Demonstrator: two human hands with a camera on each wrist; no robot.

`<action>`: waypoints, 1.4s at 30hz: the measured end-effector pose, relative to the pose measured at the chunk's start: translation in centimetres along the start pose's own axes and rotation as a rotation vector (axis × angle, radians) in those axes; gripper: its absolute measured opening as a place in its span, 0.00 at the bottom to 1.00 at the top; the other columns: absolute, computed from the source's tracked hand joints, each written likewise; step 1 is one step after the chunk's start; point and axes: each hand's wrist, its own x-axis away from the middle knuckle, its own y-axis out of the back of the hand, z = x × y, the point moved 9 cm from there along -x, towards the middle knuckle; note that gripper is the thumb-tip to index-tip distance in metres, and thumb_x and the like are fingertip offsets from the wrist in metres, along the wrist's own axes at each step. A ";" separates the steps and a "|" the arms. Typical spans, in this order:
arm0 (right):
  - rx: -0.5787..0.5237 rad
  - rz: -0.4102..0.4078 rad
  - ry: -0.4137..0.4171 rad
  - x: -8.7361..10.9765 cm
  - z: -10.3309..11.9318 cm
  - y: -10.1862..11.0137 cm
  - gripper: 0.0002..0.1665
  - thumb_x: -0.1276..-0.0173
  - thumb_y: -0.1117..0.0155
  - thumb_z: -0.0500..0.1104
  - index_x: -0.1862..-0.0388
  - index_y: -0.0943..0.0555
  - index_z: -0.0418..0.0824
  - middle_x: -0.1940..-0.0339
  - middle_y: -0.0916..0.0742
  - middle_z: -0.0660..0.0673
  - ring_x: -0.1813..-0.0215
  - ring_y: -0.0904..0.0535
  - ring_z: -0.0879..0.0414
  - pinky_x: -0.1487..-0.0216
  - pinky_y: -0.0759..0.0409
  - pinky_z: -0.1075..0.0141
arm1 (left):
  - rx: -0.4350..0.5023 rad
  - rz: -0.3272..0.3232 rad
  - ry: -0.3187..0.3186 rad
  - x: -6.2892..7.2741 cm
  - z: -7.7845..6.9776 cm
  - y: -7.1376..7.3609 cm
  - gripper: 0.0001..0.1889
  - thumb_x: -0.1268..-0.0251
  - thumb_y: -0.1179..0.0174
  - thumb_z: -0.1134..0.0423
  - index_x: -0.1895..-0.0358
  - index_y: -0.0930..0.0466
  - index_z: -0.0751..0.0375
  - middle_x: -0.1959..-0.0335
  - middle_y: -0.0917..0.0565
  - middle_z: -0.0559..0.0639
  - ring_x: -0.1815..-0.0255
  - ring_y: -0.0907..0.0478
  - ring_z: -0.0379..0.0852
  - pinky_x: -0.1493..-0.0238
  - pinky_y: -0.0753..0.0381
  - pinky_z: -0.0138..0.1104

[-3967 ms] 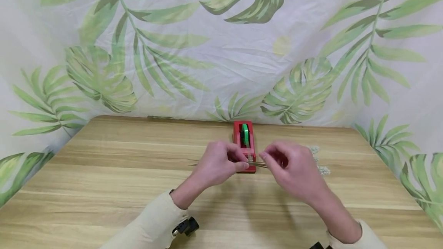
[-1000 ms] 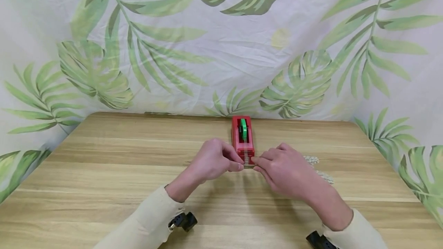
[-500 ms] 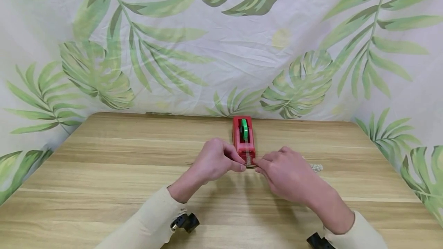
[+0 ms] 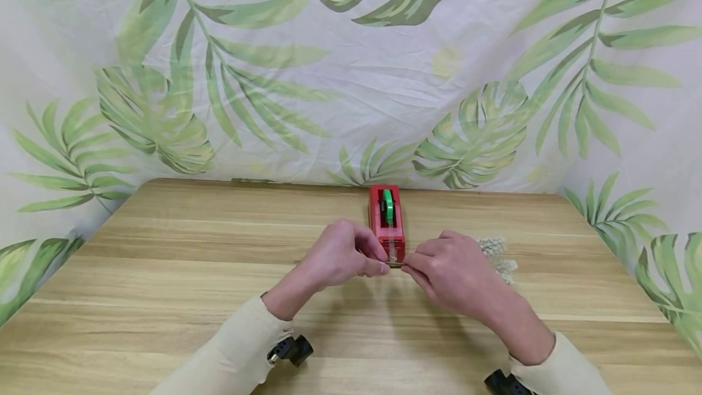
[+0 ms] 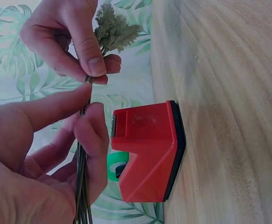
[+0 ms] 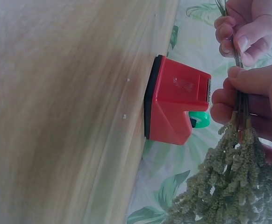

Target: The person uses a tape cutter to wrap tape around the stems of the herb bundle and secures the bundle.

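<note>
Over the wood-grain table, the left hand and right hand pinch thin stems, the knobbly grey-green flower heads jutting past the right hand. Behind stands a glossy red tape dispenser, partly hidden by the left hand; farther back hangs creased leaf-print cloth.

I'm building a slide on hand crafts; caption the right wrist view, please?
Left hand and right hand grip a grey-green flower bunch by its stems, near a red tape dispenser.

Head view bright, even; your left hand and right hand throw soft shadows on the wood-grain tabletop. Your right-wrist view: dimmer, hazy.
</note>
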 end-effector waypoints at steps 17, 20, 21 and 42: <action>0.064 -0.086 0.049 0.0 0.3 0.7 0.08 0.46 0.14 0.44 0.72 0.09 0.48 0.78 0.12 0.56 0.72 0.13 0.62 0.67 0.20 0.66 | 0.107 0.106 0.034 -0.1 0.5 -1.2 0.06 0.27 0.34 0.68 0.57 0.08 0.64 0.64 0.06 0.56 0.72 0.18 0.43 0.62 0.18 0.36; 0.057 -0.057 0.021 0.0 0.2 0.5 0.08 0.44 0.15 0.44 0.70 0.09 0.47 0.77 0.11 0.55 0.71 0.12 0.62 0.67 0.20 0.65 | 0.144 0.102 0.044 -0.2 0.7 -1.4 0.05 0.28 0.33 0.68 0.59 0.08 0.65 0.65 0.06 0.56 0.70 0.17 0.43 0.59 0.15 0.40; 0.053 -0.043 0.009 -0.1 0.2 0.4 0.07 0.43 0.15 0.44 0.69 0.09 0.47 0.76 0.11 0.55 0.71 0.12 0.62 0.66 0.20 0.65 | 0.150 0.099 0.043 -0.3 0.7 -1.5 0.05 0.28 0.33 0.68 0.60 0.08 0.65 0.65 0.06 0.56 0.70 0.17 0.43 0.59 0.15 0.41; 0.054 0.132 -0.041 0.0 -0.2 -0.4 0.04 0.34 0.22 0.44 0.69 0.09 0.49 0.74 0.10 0.55 0.68 0.11 0.60 0.59 0.19 0.62 | 0.001 0.041 0.042 -0.2 0.6 -1.2 0.04 0.30 0.30 0.65 0.62 0.08 0.61 0.70 0.07 0.49 0.72 0.15 0.41 0.69 0.22 0.31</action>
